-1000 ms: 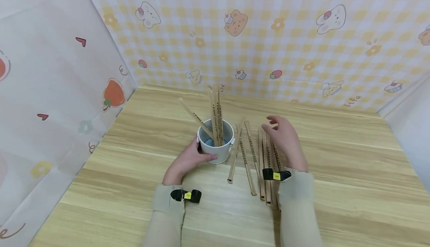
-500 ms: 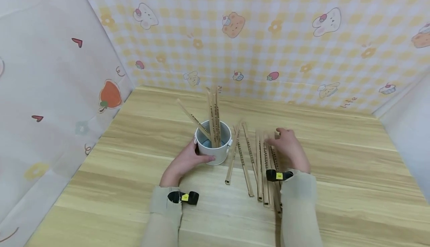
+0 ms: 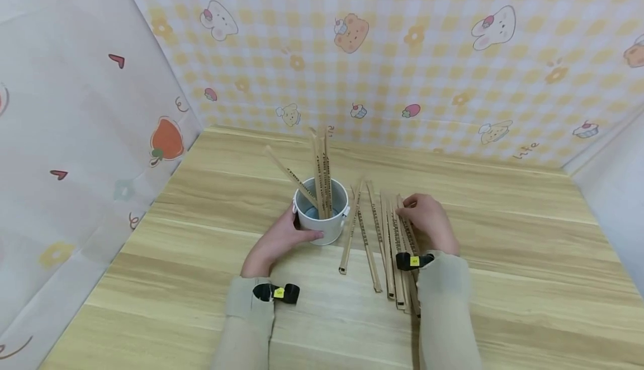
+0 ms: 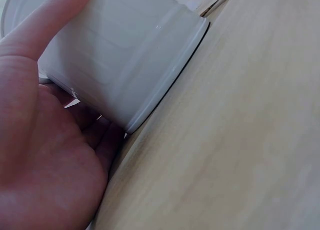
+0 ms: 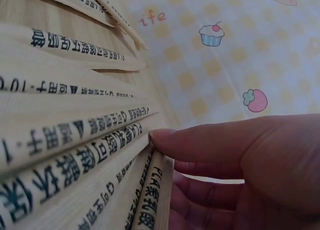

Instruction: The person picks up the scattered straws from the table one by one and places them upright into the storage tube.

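Note:
A small white metal bucket (image 3: 332, 229) stands on the wooden table with several paper-wrapped straws (image 3: 322, 174) upright inside, one leaning out to the left. My left hand (image 3: 276, 242) grips the bucket from the left. In the left wrist view its thumb lies along the bucket's wall (image 4: 120, 49) and the other fingers pass behind. To the right, several more wrapped straws (image 3: 398, 247) lie side by side. At their far ends my right hand (image 3: 429, 220) pinches a wrapped straw (image 5: 159, 182) between thumb and fingers, with the fingertips partly hidden behind it.
Two crossed wrapped straws (image 3: 359, 219) and another slanted one (image 3: 374, 213) lie between the bucket and the bunch. A yellow checked cloth wall (image 3: 382, 68) rises at the table's back edge, with a white printed sheet (image 3: 95, 113) along the left.
My right hand has come down from above the bunch onto the straws' far ends, and its fingers have closed to a pinch. The left hand and bucket have stayed in place.

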A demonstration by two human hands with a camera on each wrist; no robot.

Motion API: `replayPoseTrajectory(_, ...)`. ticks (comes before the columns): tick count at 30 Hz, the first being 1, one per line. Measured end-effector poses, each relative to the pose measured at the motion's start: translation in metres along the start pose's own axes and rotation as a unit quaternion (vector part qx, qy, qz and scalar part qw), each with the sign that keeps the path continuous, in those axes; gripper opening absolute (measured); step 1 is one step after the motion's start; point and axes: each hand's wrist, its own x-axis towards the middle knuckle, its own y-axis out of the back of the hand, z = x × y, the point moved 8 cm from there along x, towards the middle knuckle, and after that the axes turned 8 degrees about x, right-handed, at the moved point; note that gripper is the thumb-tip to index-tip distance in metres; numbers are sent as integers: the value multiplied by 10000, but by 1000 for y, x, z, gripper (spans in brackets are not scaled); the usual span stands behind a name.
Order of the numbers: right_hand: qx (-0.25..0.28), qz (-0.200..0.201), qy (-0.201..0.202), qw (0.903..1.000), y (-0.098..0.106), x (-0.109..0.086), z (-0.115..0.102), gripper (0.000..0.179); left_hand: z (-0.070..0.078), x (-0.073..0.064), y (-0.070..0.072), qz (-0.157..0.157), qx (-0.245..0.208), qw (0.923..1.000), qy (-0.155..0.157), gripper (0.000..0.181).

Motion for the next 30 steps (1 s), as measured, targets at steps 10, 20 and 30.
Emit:
replayPoseTrajectory(10, -118, 65, -144, 9998, 3, 1, 1, 24, 2, 2, 0, -20, -63, 9999, -95, 92)
replayPoseTrajectory(20, -53, 117, -254, 9996, 8, 1, 2, 24, 2, 1, 0, 5, -90, 10000, -43, 93)
replayPoseTrajectory(30, 60, 347, -69, 9994, 21, -9, -11, 30, 2, 0, -1, 9, -67, 10000, 14, 91)
